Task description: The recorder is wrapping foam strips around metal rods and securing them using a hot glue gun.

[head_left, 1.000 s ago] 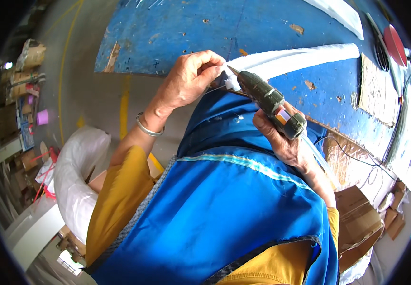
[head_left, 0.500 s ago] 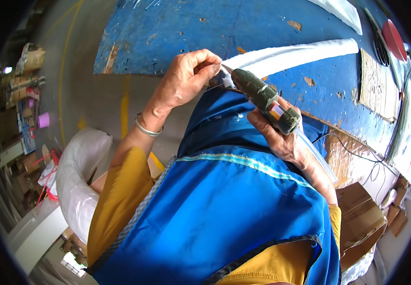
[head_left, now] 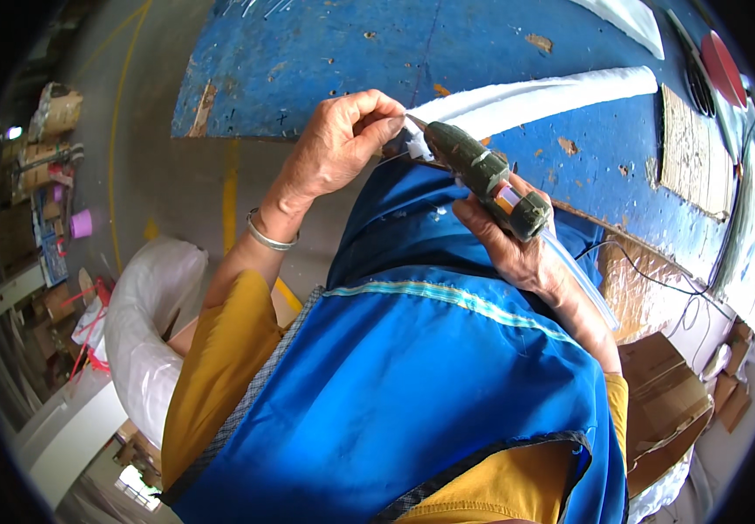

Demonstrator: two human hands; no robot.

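The right hand [head_left: 526,253] grips the glue gun [head_left: 482,179], tip pointing at the white strip [head_left: 535,100]. The left hand [head_left: 338,144] pinches the strip's near end beside the tip.

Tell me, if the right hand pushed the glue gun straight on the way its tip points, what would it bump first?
The right hand aims the glue gun up-left. It would likely meet the small white piece pinched by the left hand first; depth is unclear.
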